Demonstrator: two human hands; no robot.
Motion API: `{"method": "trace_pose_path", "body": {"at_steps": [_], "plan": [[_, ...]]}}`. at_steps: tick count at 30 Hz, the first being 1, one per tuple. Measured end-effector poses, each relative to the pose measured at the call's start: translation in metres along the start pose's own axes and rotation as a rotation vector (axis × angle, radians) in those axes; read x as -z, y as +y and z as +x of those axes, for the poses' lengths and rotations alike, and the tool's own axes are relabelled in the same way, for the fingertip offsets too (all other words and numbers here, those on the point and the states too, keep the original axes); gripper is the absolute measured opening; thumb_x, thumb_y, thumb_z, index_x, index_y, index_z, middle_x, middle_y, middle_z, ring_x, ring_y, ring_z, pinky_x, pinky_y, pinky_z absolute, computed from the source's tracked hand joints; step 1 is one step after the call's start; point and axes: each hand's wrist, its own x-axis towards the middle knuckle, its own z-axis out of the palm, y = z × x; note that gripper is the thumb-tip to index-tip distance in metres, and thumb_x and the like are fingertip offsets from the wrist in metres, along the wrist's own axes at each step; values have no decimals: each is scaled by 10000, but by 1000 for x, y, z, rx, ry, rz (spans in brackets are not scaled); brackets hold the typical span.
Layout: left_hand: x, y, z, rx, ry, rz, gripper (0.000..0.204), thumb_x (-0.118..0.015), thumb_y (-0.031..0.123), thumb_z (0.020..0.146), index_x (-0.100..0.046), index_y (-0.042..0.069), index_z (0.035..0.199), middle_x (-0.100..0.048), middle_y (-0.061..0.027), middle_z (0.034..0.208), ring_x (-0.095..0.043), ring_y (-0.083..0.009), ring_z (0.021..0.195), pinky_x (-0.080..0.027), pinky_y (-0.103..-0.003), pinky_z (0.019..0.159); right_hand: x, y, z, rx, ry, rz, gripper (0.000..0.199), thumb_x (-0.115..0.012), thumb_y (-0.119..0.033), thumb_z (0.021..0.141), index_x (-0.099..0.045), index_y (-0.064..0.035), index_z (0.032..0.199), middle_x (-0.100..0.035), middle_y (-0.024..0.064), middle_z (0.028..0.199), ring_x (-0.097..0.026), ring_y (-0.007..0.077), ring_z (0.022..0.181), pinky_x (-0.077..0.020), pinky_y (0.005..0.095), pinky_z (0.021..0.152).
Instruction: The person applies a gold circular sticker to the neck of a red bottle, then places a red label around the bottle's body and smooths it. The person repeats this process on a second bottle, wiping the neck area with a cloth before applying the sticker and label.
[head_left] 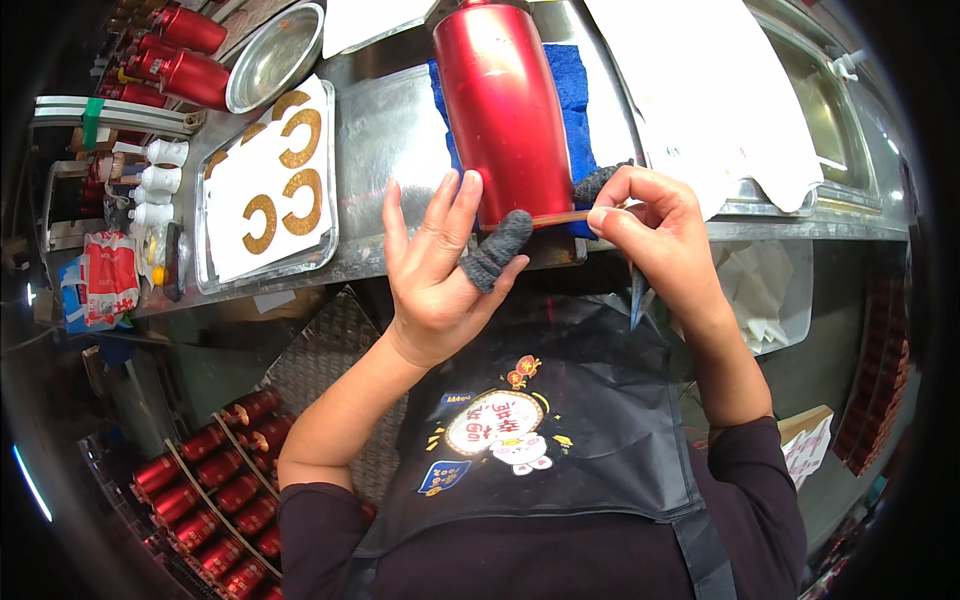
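Note:
A large glossy red bottle-shaped vessel [500, 110] lies on a blue cloth [568, 85], its lower end toward me. My left hand [432, 260] is beside that end, fingers spread, with a grey knitted cover [500, 245] on one finger. This covered finger meets a thin orange-brown strip [562, 217]. The strip's other end is pinched between thumb and fingers of my right hand [662, 225]. Below the right palm a pointed blue-grey tool [637, 297], like tweezers, sticks out; its upper part is hidden. Another grey cover [598, 182] shows behind the right fingers.
At left, a tray [330, 215] bears a white sheet with gold C-shaped pieces [302, 200]. A metal bowl [275, 60], red vessels [195, 75] and small white bottles [155, 180] stand beyond it. White cloth [710, 90] covers the right side. Racked red vessels [215, 485] are lower left.

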Motion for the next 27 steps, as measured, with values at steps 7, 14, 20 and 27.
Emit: {"method": "trace_pose_path", "body": {"at_steps": [7,14,20,27], "plan": [[-3,14,34,-136,-47,145,204,-797,198,728,-768,111,911,-617,-151,1418,-558,-479,1296,-233,-768,1082,-5,10,5,-17,-7,27,91,-703,-46,881,-638,-40,818,-571,-78,755,-443,-32,600,-307,171,527],[-16,2,26,115,96,-77,608,-888,197,689,-701,18,1239,-575,-209,1448,-503,-420,1382,-322,-667,1111,-2,4,4,-33,-67,5,110,-722,-75,896,-646,-22,835,-578,-63,789,-459,-31,619,-323,168,537],[-2,-7,-17,172,45,-138,538,-872,184,764,-683,-38,1216,-562,-234,1450,-519,-436,1361,-301,-666,1131,-2,-7,-2,-10,-30,-16,115,-715,-74,891,-638,-23,824,-573,-59,781,-464,-29,633,-324,171,541],[-5,-9,-21,71,15,-77,428,-858,164,781,-712,-18,1140,-572,-229,1445,-540,-418,1348,-242,-696,1134,1,5,1,64,-12,10,116,-659,-81,907,-648,15,843,-641,-3,746,-564,20,624,-415,193,561]]}}
